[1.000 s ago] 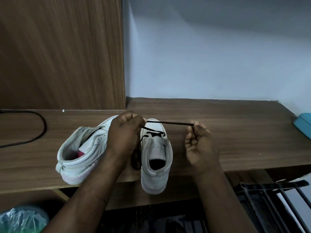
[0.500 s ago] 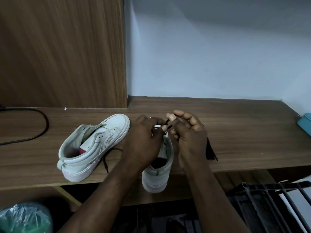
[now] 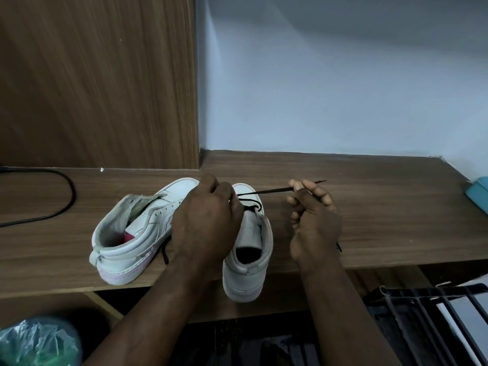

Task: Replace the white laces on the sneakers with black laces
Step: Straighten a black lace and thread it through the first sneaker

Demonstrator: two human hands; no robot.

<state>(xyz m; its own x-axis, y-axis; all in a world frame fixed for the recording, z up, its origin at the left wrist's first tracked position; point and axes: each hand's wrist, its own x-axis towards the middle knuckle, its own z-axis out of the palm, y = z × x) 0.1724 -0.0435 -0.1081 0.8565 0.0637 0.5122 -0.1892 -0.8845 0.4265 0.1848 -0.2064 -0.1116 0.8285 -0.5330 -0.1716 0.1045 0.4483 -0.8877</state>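
Black lace (image 3: 264, 192) stretched sideways, tip pointing right

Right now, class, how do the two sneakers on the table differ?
The right-side sneaker has a black lace threaded near its toe; the left-side sneaker shows no lace threaded. The right-side sneaker points straight away, its heel overhanging the table edge; the left-side sneaker sits angled, wholly on the table. Both are white high-tops.

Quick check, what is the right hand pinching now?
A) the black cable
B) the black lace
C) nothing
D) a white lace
B: the right hand pinches the black lace near its tip, stretched taut to the upright sneaker.
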